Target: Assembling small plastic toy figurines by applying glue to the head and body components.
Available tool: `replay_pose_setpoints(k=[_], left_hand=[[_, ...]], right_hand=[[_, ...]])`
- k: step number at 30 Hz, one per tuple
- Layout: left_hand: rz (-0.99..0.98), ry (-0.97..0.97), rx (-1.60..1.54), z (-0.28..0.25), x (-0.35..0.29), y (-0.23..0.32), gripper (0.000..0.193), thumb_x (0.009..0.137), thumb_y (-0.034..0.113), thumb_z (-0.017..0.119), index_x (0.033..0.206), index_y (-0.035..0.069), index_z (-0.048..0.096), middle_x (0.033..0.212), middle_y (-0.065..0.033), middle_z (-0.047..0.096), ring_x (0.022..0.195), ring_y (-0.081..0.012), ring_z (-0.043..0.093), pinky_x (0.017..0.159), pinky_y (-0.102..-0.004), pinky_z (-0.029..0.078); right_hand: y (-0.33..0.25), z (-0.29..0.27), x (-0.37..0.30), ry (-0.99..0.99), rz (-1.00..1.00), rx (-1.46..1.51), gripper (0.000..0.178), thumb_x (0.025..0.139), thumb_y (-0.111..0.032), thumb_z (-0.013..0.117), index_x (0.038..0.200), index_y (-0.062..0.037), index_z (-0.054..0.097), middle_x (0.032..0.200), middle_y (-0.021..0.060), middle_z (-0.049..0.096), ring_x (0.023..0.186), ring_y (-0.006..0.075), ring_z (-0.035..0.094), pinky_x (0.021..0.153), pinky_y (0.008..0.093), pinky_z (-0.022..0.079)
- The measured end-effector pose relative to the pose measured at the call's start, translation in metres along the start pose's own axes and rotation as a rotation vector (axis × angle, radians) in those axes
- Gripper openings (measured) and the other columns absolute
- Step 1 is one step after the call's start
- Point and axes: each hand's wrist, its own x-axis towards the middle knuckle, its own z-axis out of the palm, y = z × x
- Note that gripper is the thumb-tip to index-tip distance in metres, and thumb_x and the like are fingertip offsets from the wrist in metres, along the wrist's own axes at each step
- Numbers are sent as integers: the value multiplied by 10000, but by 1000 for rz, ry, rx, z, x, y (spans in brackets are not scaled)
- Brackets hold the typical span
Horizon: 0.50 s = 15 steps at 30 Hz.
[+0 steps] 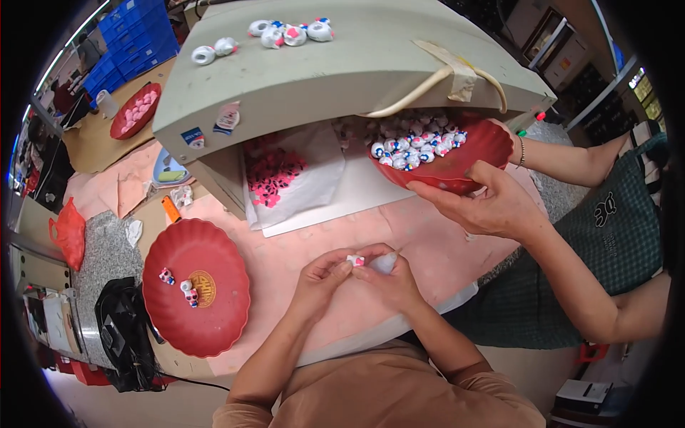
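Over the pink-covered table, my left hand (319, 283) and my right hand (397, 287) meet, both closed. Between their fingertips they pinch a small white figurine (355, 261) with pink marks. A piece of translucent white film or cloth (385, 263) sticks out from the fingers of my right hand. To the left of my hands, a fluted red bowl (232, 314) holds a few small painted figurines (189, 293). My fingers partly cover the figurine, so its full shape is hidden.
A co-worker's hands (499, 203) hold another red bowl (464, 175) of white-and-blue figurines at the right. A grey metal cabinet (321, 78) stands ahead; dark-and-pink pieces (275, 178) lie on white sheeting beneath it. An orange cutter (171, 209) and a black bag (125, 328) are left.
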Motion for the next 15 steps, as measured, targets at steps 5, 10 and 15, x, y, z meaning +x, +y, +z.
replay_pose_setpoints(k=[5, 10, 15], left_hand=[[-14, 47, 3, 0, -9, 11, 259, 931, 59, 606, 1186, 17, 622, 1083, -62, 663, 973, -129, 617, 887, -271, 497], [330, 175, 612, 17, -51, 61, 267, 897, 65, 649, 1164, 50, 647, 1036, -63, 605, 946, -150, 606, 818, -273, 510], [504, 657, 1329, -38, -111, 122, 256, 848, 34, 661, 1104, 37, 663, 994, -118, 598, 901, -235, 605, 779, -315, 502]], right_hand=[[9, 9, -1, 35, 113, 170, 254, 848, 6, 680, 1091, -10, 605, 978, 38, 640, 895, 97, 600, 773, 239, 513], [-22, 8, -2, 16, 105, -127, 248, 846, -15, 640, 1094, -9, 632, 926, 62, 655, 818, 117, 616, 727, 245, 502], [-22, 4, 1, -38, -242, -759, 254, 756, -70, 746, 993, -30, 663, 884, 100, 606, 796, 218, 621, 711, 309, 501]])
